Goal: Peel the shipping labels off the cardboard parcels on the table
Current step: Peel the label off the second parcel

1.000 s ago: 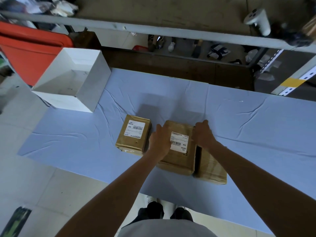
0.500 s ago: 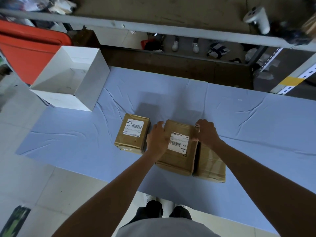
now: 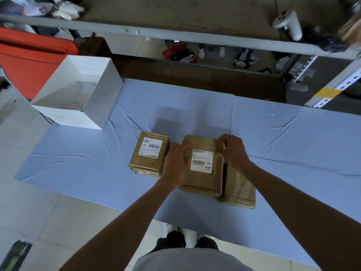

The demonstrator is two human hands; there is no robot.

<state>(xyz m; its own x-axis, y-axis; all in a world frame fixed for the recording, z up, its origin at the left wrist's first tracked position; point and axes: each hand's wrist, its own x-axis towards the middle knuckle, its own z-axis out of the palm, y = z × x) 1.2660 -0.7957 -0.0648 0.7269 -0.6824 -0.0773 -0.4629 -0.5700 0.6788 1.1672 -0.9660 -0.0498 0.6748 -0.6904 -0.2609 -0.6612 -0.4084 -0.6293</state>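
Middle parcel (image 3: 203, 180), label (image 3: 201, 160) on top: left hand (image 3: 174, 165) grips its left edge, right hand (image 3: 233, 151) curls fingers over its far-right corner. Blue tablecloth (image 3: 293, 153); white box (image 3: 78, 94) far-left.

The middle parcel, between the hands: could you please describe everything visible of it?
The middle parcel is a brown cardboard box on the blue cloth. A white label with a barcode and "MXRC 03" lies flat on top. The left hand holds its left edge; the right hand grips its far right corner.
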